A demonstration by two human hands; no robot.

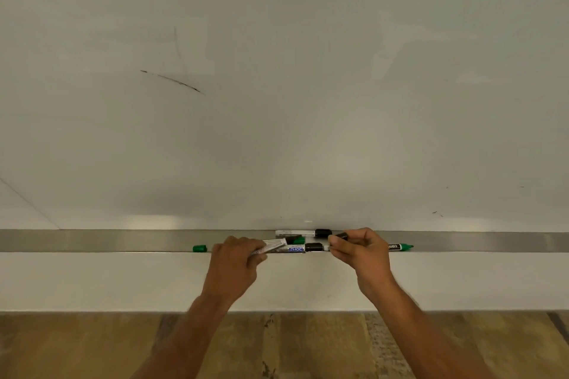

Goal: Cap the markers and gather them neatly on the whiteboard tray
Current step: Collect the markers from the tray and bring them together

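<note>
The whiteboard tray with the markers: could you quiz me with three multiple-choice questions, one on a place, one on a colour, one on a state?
1. Where is the loose green cap?
A. On the tray, beyond the left hand
B. On the floor
C. In the right hand

2. What colour is the cap on the marker against the board?
A. Red
B. Black
C. Blue

3. What is the left hand doing?
A. Resting open
B. Wiping the board
C. Gripping a marker

Answers: 1 A, it lies alone on the metal tray. 2 B, its end is black. 3 C, fingers close round a marker barrel.
</note>
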